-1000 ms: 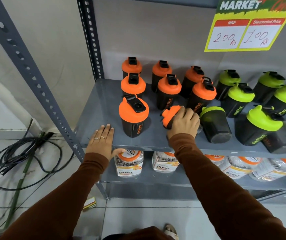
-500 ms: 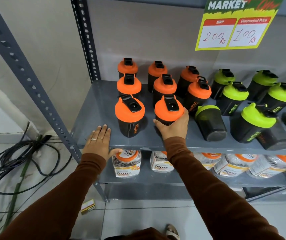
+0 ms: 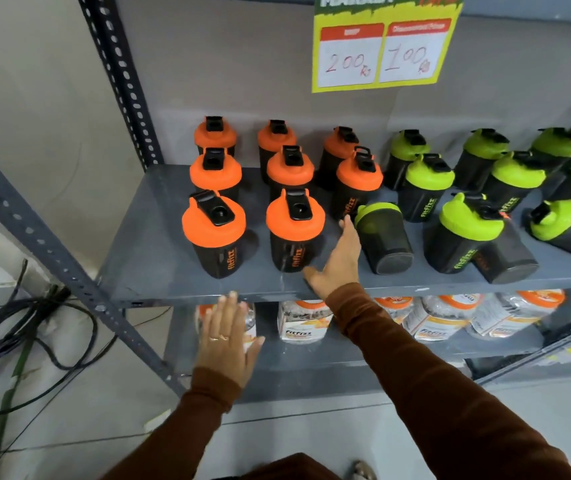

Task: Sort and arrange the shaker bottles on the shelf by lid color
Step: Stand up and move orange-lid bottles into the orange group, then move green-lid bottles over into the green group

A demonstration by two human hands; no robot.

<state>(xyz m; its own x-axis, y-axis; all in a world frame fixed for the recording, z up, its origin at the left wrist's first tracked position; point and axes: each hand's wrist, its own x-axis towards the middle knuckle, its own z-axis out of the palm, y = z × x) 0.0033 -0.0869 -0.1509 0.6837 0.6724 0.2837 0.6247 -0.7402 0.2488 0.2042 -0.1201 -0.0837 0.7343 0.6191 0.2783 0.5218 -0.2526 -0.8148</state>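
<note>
Grey shelf (image 3: 159,258) carries orange-lidded bottles (image 3: 213,223) left, green-lidded bottles (image 3: 471,220) right.

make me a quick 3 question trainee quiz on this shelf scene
1. True or false: the right hand is gripping an orange-lid bottle.
2. Multiple choice: the lidless bottle beside the right hand has a rim of which colour? A) orange B) green C) black
3. Short answer: where is the left hand relative to the top shelf?

Key
1. False: it is open, between the front orange bottle and the lidless one.
2. B
3. Below its front edge, open, in front of the jars on the lower shelf.
</note>
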